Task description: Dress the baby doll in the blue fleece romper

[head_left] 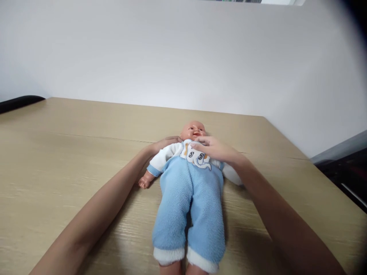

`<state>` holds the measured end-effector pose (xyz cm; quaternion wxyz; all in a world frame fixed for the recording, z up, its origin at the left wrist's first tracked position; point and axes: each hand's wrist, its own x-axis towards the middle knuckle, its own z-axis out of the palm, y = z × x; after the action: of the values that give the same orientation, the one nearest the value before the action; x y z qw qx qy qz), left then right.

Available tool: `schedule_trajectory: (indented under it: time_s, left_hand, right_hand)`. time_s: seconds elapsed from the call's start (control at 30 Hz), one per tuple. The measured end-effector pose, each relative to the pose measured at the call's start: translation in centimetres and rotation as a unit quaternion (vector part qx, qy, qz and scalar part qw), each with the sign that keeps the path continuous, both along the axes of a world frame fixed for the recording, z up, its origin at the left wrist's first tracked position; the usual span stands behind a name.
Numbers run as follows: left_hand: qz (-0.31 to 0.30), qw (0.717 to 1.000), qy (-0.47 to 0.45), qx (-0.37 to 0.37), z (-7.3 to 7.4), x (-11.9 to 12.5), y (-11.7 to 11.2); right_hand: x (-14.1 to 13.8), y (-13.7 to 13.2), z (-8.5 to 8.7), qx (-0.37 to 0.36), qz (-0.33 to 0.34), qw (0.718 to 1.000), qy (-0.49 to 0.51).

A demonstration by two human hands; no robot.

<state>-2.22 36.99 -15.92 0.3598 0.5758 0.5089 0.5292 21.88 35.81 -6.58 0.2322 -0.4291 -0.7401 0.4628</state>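
The doll (189,181) lies dressed on the bench (71,152); left hand (168,142) at its elephant print's (197,158) ten o'clock, right hand (218,148) at two, loosely curved, any grip unclear.

Soft, bright light washed the wall (172,57) beyond the doll (173,198); diffuse shadows dimmed the table (71,160) either side of it. Far right of the doll, dark vignetting curved in; fine detail looked soft.

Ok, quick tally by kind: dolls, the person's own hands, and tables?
Dolls: 1, the doll in blue and white
Hands: 2, left hand and right hand
Tables: 1, the wooden table
Total: 4
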Motion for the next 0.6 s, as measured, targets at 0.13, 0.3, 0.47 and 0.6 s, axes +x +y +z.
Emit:
schedule_trajectory:
  time_s: [0.13, 0.3, 0.47, 0.6]
  left_hand:
    - [-0.103, 0.99, 0.084, -0.053, 3.6, -1.2, 0.4]
    - [-0.066, 0.945, 0.307, 0.092, 8.1, -2.7, -1.9]
    - [-0.176, 0.937, 0.288, 0.092, 9.5, -1.9, -7.8]
    - [-0.226, 0.919, 0.324, 0.009, 9.2, -2.3, -9.1]
  right_hand:
    - [2.1, -0.4, 2.1, 0.079, -0.004, 0.984, -0.161]
    - [2.0, -0.3, 1.6, 0.017, 0.022, 0.989, -0.143]
    - [1.6, 0.0, 0.8, 0.025, 0.008, 0.989, -0.144]
    - [1.7, 0.0, 0.8, 0.032, 0.011, 0.989, -0.144]
